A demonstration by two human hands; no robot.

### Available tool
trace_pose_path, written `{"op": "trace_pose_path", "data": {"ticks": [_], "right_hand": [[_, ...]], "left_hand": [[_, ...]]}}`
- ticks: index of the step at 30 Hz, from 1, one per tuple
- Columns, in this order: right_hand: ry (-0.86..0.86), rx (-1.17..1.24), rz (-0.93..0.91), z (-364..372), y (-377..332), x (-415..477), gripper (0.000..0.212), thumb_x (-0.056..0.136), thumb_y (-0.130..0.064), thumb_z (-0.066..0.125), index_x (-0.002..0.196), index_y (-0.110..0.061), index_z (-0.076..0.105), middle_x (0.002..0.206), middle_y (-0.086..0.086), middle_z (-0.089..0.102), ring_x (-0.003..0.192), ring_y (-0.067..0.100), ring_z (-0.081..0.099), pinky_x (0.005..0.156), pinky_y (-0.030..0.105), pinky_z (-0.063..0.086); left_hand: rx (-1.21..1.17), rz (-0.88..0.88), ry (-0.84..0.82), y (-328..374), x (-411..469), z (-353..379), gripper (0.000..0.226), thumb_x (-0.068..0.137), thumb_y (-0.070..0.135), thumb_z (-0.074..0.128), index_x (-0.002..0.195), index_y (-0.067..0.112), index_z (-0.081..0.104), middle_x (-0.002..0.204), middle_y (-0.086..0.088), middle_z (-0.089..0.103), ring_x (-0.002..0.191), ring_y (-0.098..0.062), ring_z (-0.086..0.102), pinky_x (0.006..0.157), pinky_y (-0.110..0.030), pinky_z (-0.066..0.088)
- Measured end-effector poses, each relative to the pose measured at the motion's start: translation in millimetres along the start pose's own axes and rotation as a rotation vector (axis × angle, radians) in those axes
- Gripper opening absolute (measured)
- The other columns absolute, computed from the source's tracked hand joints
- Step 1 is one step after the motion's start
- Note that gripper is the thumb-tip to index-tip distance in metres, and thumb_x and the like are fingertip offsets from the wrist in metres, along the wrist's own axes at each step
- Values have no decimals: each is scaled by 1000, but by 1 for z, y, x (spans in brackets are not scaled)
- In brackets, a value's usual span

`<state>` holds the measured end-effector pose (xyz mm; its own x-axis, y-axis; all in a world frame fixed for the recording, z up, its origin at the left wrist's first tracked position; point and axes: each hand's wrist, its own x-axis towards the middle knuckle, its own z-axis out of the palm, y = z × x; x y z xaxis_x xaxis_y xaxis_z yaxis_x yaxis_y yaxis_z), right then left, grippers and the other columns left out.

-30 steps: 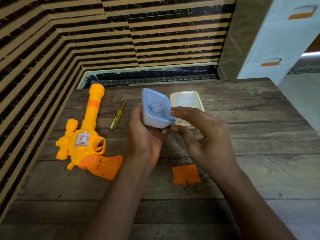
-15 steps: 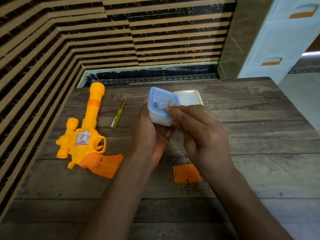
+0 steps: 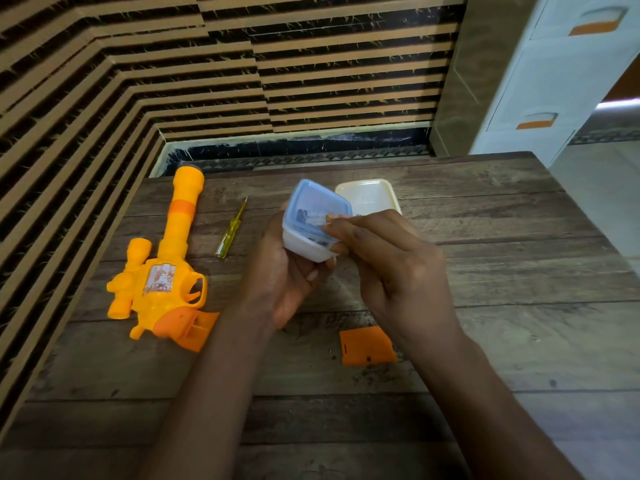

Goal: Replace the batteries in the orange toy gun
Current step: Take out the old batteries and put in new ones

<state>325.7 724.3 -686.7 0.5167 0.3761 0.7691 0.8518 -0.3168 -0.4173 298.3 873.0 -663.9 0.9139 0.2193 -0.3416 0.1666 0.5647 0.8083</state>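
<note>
Cradling a blue-lidded tub (image 3: 313, 223) — contents blurred — the left hand (image 3: 284, 275) tilts it.

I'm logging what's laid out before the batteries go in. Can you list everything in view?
toy gun: 1, orange and yellow, lying on the table's left side, handle compartment open
screwdriver: 1, yellow handle, on the table right of the gun's barrel
battery cover: 1, orange, flat on the table near the right wrist
small container: 1, clear with blue rim, held tilted above the table; contents unclear
lid: 1, pale yellow, on the table behind the container
table: 1, dark wood planks
drawer unit: 1, white with orange handles, far right
left hand: grip around the container
right hand: fingertips at the container's opening
</note>
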Motion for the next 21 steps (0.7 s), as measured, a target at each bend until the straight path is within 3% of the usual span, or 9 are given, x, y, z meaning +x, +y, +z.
{"op": "trace_pose_path", "data": {"ticks": [4, 7, 10, 12, 13, 16, 19, 21], "right_hand": [[57, -87, 24, 1, -10, -1, 36, 91, 7, 48, 118, 7, 72, 111, 20, 72, 96, 40, 68, 79, 43, 56], [159, -155, 117, -6, -12, 2, 38, 91, 2, 42, 116, 10, 70, 105, 22, 71, 91, 37, 69, 78, 34, 51], [259, -214, 231, -15, 1, 2, 27, 93, 11, 52, 112, 8, 71, 94, 16, 72, 79, 17, 63, 76, 11, 40], [331, -205, 317, -21, 11, 1, 16, 98, 3, 61, 108, 4, 74, 86, 10, 73, 75, 3, 53, 74, 3, 35], [368, -193, 363, -23, 15, 1, 15, 99, -1, 61, 107, 2, 74, 85, 9, 73, 74, 2, 53, 72, 4, 38], [436, -219, 399, -30, 26, -3, 15, 101, -2, 61, 108, 0, 74, 88, 9, 75, 71, 15, 64, 66, 24, 50], [426, -297, 360, -33, 37, -8, 16, 97, 4, 63, 108, 2, 74, 94, 13, 77, 78, 28, 73, 69, 40, 58], [419, -331, 378, -35, 46, -11, 18, 95, 4, 63, 107, 1, 76, 96, 13, 78, 80, 29, 74, 74, 37, 58]], "left_hand": [[60, 14, -13, 1, 0, -2, 42, 112, 36, 34, 106, 18, 71, 84, -2, 75, 75, -18, 62, 64, -30, 47], [141, 18, -1, -1, 1, -1, 41, 111, 34, 37, 107, 17, 73, 91, -6, 77, 81, -27, 65, 66, -33, 45], [200, 7, 62, -5, 0, -2, 47, 110, 35, 39, 91, 21, 79, 79, -5, 76, 59, -19, 65, 48, -26, 41], [175, 5, 95, -5, -1, -4, 49, 108, 33, 38, 88, 18, 80, 78, -11, 72, 54, -21, 60, 47, -26, 35], [144, 5, 101, -5, -1, -6, 48, 108, 31, 37, 97, 12, 79, 83, -17, 70, 57, -24, 58, 48, -26, 34], [61, -2, 83, -2, -1, -7, 54, 107, 30, 33, 134, -7, 61, 94, -25, 60, 54, -25, 49, 37, -21, 37], [22, 0, 81, -2, 0, -7, 52, 108, 26, 32, 137, -9, 57, 91, -24, 61, 48, -22, 51, 33, -18, 35], [39, -7, 70, -4, 1, -8, 50, 108, 26, 31, 132, -7, 61, 90, -24, 62, 47, -22, 53, 33, -19, 34]]}}
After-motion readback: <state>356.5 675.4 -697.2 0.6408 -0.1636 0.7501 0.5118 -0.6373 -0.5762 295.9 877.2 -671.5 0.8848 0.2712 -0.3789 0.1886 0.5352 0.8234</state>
